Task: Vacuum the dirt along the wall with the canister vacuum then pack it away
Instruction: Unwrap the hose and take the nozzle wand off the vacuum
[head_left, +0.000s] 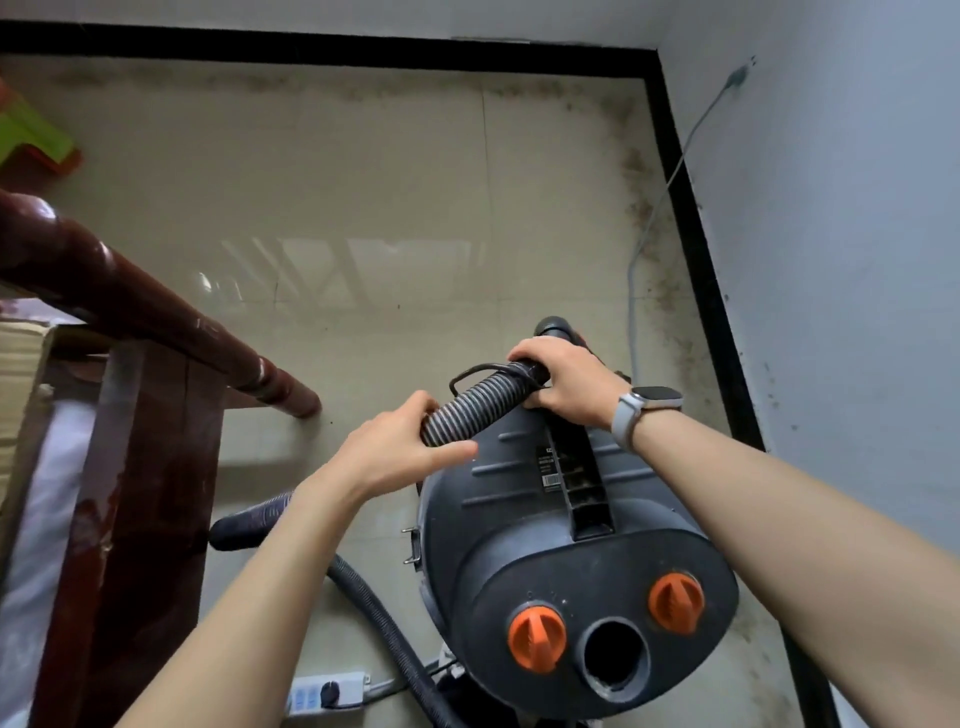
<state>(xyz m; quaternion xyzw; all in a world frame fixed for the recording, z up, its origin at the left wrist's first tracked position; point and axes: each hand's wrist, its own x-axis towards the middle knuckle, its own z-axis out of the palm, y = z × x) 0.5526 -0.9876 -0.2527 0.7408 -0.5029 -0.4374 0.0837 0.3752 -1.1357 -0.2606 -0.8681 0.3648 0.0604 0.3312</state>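
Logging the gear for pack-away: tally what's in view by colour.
Orange: 2, knobs and on the canister vacuum
Black or dark grey: 2, the vacuum and its ribbed hose
White: 1, power strip
Green: 1, stool
Total: 6

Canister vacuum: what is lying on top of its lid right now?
A ribbed hose lies across the canister vacuum lid, gripped by the left hand and right hand. The hands cover the hose's cuff, so where it ends is hidden.
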